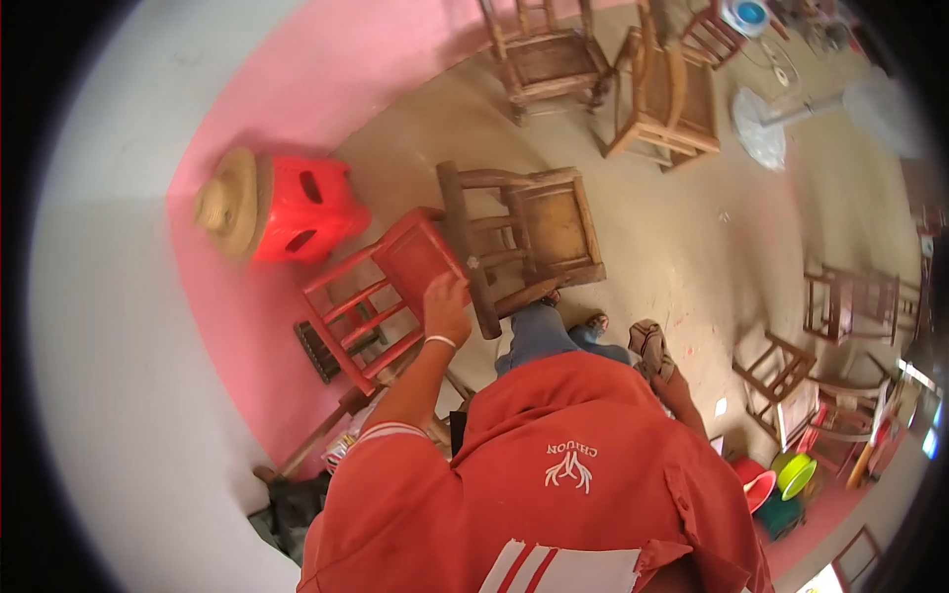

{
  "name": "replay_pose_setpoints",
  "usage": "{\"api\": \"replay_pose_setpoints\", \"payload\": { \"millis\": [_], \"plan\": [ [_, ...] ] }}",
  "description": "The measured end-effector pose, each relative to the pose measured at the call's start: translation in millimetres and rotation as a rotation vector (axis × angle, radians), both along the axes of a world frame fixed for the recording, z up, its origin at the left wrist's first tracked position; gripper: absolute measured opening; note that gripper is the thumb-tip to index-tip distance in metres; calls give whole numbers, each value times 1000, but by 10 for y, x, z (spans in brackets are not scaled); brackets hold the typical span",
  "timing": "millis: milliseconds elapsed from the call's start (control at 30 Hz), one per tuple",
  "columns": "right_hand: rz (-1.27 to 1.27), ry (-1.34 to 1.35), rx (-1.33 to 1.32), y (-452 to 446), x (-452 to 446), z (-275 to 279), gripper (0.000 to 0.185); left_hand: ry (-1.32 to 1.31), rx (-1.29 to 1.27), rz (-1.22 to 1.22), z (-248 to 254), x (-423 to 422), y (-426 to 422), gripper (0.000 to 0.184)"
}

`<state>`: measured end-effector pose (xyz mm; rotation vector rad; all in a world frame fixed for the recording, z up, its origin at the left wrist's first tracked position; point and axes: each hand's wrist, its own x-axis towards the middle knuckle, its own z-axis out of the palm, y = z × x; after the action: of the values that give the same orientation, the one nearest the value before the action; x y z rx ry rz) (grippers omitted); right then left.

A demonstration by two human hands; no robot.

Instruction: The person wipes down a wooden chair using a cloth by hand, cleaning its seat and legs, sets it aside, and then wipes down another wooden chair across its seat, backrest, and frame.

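My left hand (447,308), with a white band at the wrist, is at the edge of a small red wooden chair (420,259), its fingers bent and closed on it. Just beyond, a brown wooden chair (554,229) stands close to the red one. My right hand (664,381), low beside my body, is closed on a brown cloth-like item (647,344); its fingers are partly hidden. My legs and sandalled feet show between the hands.
A red plastic stool (311,210) with a straw hat (232,203) is by the pink wall. Two wooden chairs (554,61) (672,104) stand ahead. A fan (759,128) is at upper right. More chairs (852,304) and a lime basin (794,474) lie to the right.
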<state>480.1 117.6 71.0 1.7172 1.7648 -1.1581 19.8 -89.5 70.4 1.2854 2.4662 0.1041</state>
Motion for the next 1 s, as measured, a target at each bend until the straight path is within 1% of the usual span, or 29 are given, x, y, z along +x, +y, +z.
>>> {"api": "replay_pose_setpoints", "payload": {
  "millis": [33,100,167,200,267,333,400,467,500,533,600,633,667,700,733,767,800,833,867,900,933,967,1000],
  "plan": [
    [50,23,12,-27,16,-57,65,17,6,290,-27,30,-205,55],
    [141,59,26,45,18,-249,65,167,-133,630,-329,93,-754,58],
    [114,93,-165,128,73,-393,66,43,-337,945,-12,152,-1009,63],
    [160,105,-170,182,60,-430,66,51,-334,992,13,171,-1175,63],
    [283,91,-77,146,30,-482,68,-16,-524,1027,76,193,-1568,69],
    [275,157,-78,116,117,-611,67,31,-566,1012,146,200,-1857,71],
    [113,205,-224,176,199,-815,66,35,-527,1036,186,65,-2020,73],
    [145,145,-131,200,264,-1021,64,29,-493,1096,137,-148,-2220,75],
    [192,117,-96,230,200,-856,65,10,-486,1146,80,-238,-2316,77],
    [238,83,-63,243,173,-718,66,-1,-474,1147,23,-335,-2386,77],
    [278,30,-11,246,39,-533,68,-66,-387,1349,-118,-615,-2487,85],
    [312,-22,23,205,-63,-426,69,-76,-376,1339,-281,-730,-2571,85],
    [299,-25,35,125,-181,-338,69,-97,-350,1410,-489,-842,-2677,86],
    [294,-103,40,30,-322,-261,70,-115,-324,1482,-615,-1012,-2760,87],
    [294,-186,39,-85,-483,-106,72,-122,-322,1474,-587,-1160,-2800,87],
    [292,-209,-11,-222,-663,50,75,-235,-178,1542,-540,-1252,-2839,87],
    [287,-215,-5,-394,-799,89,75,-349,-27,1604,-518,-1351,-2831,87],
    [358,-203,-27,-544,-912,109,75,-233,-12,1630,-614,-1388,-2838,71],
    [433,-188,-47,-653,-999,103,75,-241,2,1630,-763,-1444,-2908,71],
    [469,-238,-58,-747,-1057,-11,71,-294,-42,1662,-930,-1479,-2992,61],
    [466,-238,-46,-781,-1164,-46,71,-348,-85,1687,-1097,-1547,-3028,52],
    [549,-298,-69,-841,-1313,-36,69,-355,-78,1679,-1278,-1606,-3015,52],
    [628,-365,-102,-934,-1432,30,66,-366,78,1600,-1440,-1592,-3002,45]
  ]
}}
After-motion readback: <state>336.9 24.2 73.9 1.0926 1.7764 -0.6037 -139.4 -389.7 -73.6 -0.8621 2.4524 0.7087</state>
